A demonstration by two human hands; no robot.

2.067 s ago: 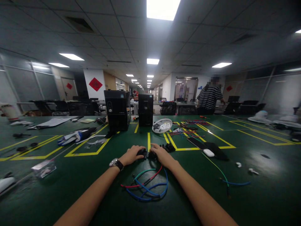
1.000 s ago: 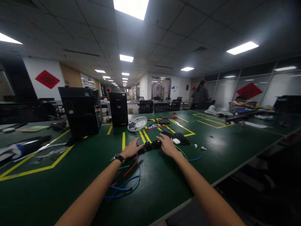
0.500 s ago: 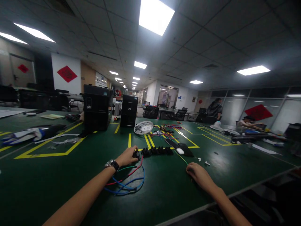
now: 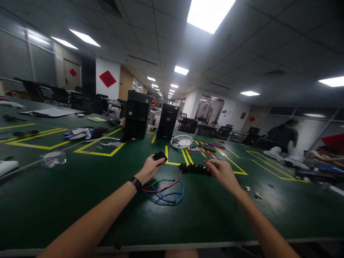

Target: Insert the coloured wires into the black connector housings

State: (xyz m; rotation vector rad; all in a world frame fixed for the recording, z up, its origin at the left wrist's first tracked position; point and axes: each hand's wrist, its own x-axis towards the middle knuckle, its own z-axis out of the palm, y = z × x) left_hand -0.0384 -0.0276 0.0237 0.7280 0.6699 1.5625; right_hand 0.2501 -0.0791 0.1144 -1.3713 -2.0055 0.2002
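Note:
My left hand (image 4: 151,167) is closed around a small black block (image 4: 159,156), lifted off the green table. My right hand (image 4: 220,172) is pinched over the right end of a row of small black blocks (image 4: 193,168). A thin wire seems to be in its fingertips, though it barely shows now. Below and between my hands, coiled blue wire (image 4: 182,191) lies on the table. A red wire (image 4: 176,183) runs from the left end of the block row, beside a short green wire (image 4: 162,180).
Two black computer cases (image 4: 137,116) stand toward the back. Near them are a white basket (image 4: 181,142) and loose coloured wires (image 4: 208,150). White earbuds (image 4: 258,195) lie at right. A plastic bag (image 4: 53,158) lies at left. Another person (image 4: 282,136) is at the far right.
My left hand has raised the black block from beside the row. My right hand has moved up to the row's right end. The view has swung left.

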